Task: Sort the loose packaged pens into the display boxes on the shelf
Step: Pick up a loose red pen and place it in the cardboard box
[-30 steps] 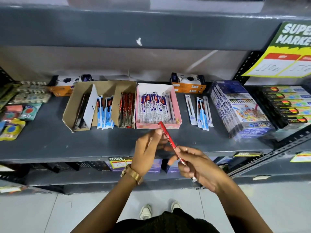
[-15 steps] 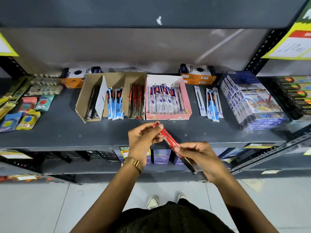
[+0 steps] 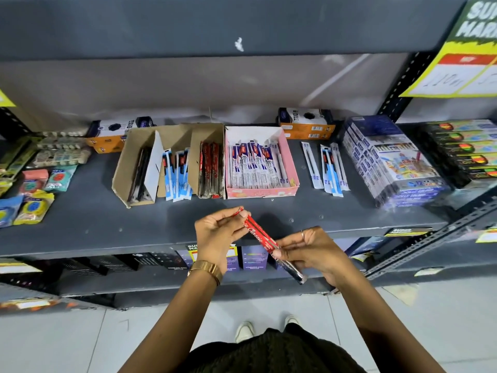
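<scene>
A red packaged pen is held slantwise over the front edge of the grey shelf. My left hand pinches its upper tip and my right hand grips its lower half. Behind stands a brown cardboard display box with dark pens, blue-white pens and red pens in its sections. Right of it a pink box holds blue-and-white packaged pens. Several loose blue-white packaged pens lie on the shelf to the right of the pink box.
Two orange Trio boxes stand at the back. Stacked colour-pencil packs and dark crayon boxes fill the right side. Eraser and sharpener packets lie at the left. An upper shelf overhangs; a yellow price sign hangs right.
Both hands with the red pen have shifted slightly down and toward me. My left hand has taken the pen's upper tip, where a second ago it only hovered beside it.
</scene>
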`<state>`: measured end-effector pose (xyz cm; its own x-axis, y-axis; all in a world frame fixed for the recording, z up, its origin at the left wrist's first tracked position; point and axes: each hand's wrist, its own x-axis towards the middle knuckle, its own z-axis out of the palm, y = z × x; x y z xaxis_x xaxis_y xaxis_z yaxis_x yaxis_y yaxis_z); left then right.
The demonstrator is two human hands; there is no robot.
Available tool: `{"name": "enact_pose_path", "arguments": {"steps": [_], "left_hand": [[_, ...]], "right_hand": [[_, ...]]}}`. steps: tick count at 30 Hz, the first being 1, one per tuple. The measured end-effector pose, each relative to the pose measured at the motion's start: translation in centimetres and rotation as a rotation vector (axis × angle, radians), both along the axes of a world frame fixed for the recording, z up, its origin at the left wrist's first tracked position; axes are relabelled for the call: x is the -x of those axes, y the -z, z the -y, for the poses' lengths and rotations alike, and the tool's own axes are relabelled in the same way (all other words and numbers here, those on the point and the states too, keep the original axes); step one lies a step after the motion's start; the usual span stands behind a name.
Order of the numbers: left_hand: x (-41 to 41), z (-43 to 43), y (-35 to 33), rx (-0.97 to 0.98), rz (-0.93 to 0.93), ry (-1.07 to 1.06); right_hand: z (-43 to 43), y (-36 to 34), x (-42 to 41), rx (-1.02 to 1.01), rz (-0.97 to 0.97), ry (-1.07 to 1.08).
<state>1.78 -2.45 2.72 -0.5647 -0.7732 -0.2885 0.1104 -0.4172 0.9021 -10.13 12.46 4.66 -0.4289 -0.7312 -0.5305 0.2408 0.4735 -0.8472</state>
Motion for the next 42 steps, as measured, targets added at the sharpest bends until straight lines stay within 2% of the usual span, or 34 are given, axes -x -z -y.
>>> {"name": "enact_pose_path", "arguments": {"steps": [6,10,13,18,21,25,28,31,34,42], "left_hand": [[-0.1,0.9,0.2,0.061,-0.010,-0.028],[-0.2,1.7,0.0,0.170,-0.039,-0.057],[-0.6,2.4,-0.4,0.319,0.001,-0.134],[-2.6,3.7,0.1,0.725,0.218,-0.286],[-4.4,4.5,1.4,0.898,0.413,-0.241],[-7.1,6.8,3.9,1.320,0.770,-0.014],[-8.3,8.9,4.2,1.443,0.894,0.080],[-8.7,10.3,4.4,1.498,0.904,0.142],[-8.7,10.4,4.6,1.499,0.897,0.158],[-8.8,10.7,5.6,1.493,0.899,0.131]], "right_hand": [[0.6,-0.6,0.3,-0.098,-0.051,-0.106],[1.7,-1.5,0.3,-0.030,-0.054,-0.132],[3.0,-2.6,0.0,0.002,-0.049,-0.150],[6.7,-5.3,-0.2,0.082,-0.072,-0.166],[9.2,-6.5,0.0,0.104,-0.204,-0.128],[12.5,-7.1,0.4,0.086,-0.310,-0.063],[15.3,-7.3,1.0,0.025,-0.450,-0.036],[18.3,-7.4,1.0,-0.003,-0.739,-0.056],[21.4,-7.5,0.5,-0.117,-1.008,-0.149],[25.1,-5.4,-3.1,-0.397,-1.296,-0.368]]}}
